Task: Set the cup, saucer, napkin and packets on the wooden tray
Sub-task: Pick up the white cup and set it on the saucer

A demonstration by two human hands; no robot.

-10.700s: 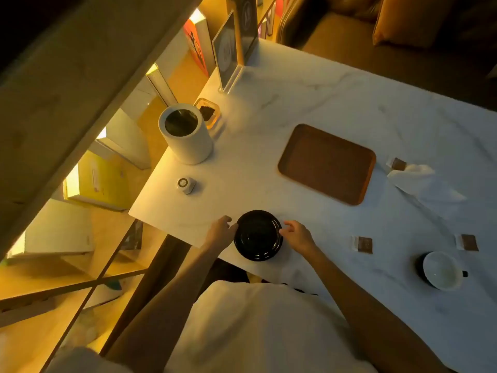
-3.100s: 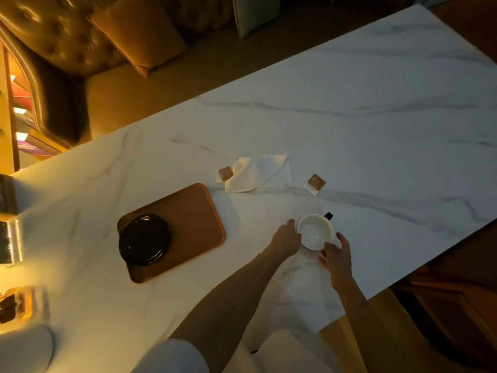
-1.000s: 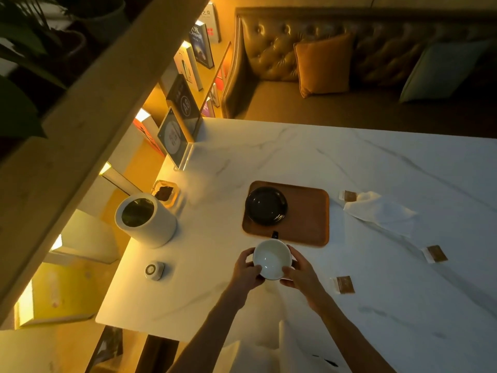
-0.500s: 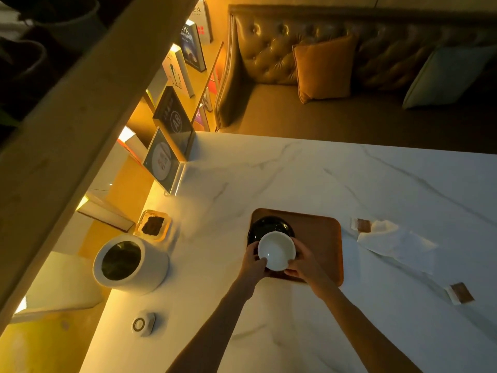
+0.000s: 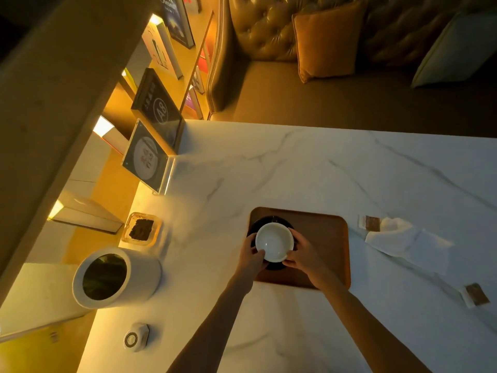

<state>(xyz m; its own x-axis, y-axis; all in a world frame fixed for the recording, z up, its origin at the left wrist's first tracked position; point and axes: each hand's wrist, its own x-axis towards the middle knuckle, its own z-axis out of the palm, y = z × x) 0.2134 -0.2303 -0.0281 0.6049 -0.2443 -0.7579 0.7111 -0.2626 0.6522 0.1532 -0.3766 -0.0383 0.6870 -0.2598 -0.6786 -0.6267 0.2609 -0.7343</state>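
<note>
The white-lined cup [image 5: 274, 242] is over the black saucer [image 5: 260, 221], which lies on the left end of the wooden tray [image 5: 325, 238]. My left hand [image 5: 250, 258] grips the cup's left side and my right hand [image 5: 304, 254] grips its right side. I cannot tell whether the cup rests on the saucer. A white napkin [image 5: 408, 242] lies on the marble table to the right of the tray. One brown packet [image 5: 371, 222] touches the napkin's upper left corner. Another packet [image 5: 476, 294] lies farther right, near the frame edge.
A white cylindrical bin [image 5: 113, 277] stands at the table's left edge, with a small glass dish [image 5: 141, 229] behind it and a small round white device [image 5: 135, 337] in front. Upright sign stands [image 5: 146, 160] line the left back corner. A sofa with cushions [image 5: 322, 39] lies beyond the table.
Both hands have carried the cup from the table in front of the tray up over the saucer. The view has shifted closer and slightly left.
</note>
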